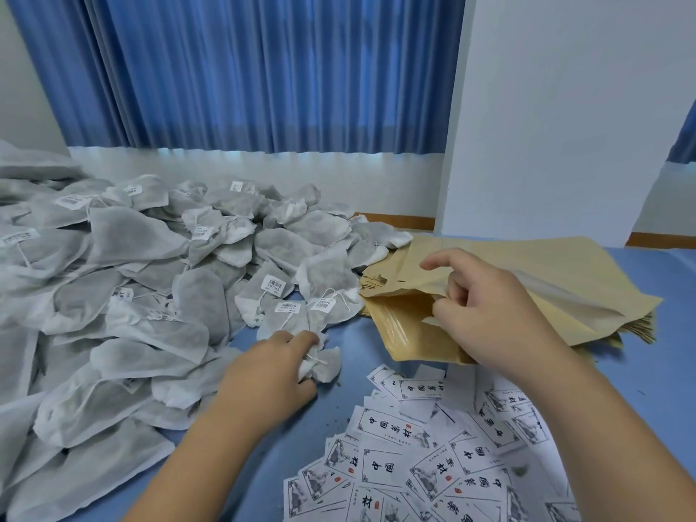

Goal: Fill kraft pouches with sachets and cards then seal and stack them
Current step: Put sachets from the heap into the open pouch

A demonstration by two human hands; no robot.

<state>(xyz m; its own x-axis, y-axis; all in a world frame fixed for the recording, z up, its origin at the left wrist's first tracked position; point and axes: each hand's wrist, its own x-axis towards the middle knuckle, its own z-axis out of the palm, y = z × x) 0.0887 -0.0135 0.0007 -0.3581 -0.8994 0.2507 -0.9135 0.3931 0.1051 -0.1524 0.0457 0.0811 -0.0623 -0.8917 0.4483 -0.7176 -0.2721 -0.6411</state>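
Two hands are at work. The left hand [271, 371] clutches a sachet [325, 367] just left of the kraft pouch [410, 333], and the right hand [486, 307] pinches the pouch's mouth apart. This looks like the filling step: next, the sachet must slide into that gap. The sachet heap [150, 276] lies left of the pouch, the pouch stack [546, 265] lies behind it, and the cards [433, 465] are in front.

Blue table [666, 295] with heaped white sachets [132, 295], a stack of kraft pouches [546, 265], scattered printed cards [433, 465]
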